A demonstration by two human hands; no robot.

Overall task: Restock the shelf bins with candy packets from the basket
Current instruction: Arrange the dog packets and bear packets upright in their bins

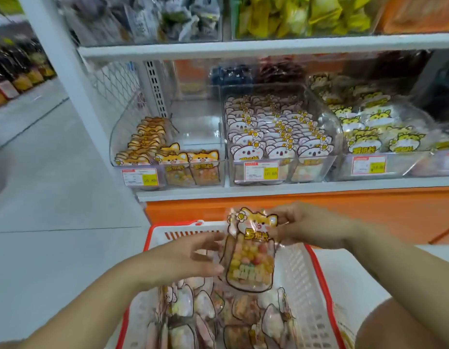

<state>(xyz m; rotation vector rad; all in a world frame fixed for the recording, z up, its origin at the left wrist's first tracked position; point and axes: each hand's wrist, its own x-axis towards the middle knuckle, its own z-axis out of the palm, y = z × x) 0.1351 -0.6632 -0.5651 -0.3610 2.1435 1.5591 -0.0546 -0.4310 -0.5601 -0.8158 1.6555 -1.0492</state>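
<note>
A candy packet (pixel 251 250) with an orange fox top and coloured sweets hangs upright above the white and red basket (pixel 316 268). My right hand (pixel 304 225) pinches its top right corner. My left hand (pixel 193 255) has its fingers curled on the packet's left edge. Several more packets (pixel 218 316) lie in the basket below. On the shelf, the left clear bin (pixel 132 137) holds fox packets along its left side and front, with open room at its back right. The middle bin (pixel 316 170) is packed with white bear packets.
A third bin (pixel 399 167) at the right holds yellow cat packets. The white shelf edge (pixel 294 188) and an orange base panel (pixel 369 210) stand just behind the basket. An upper shelf carries more bins. Grey aisle floor (pixel 54 197) stretches to the left.
</note>
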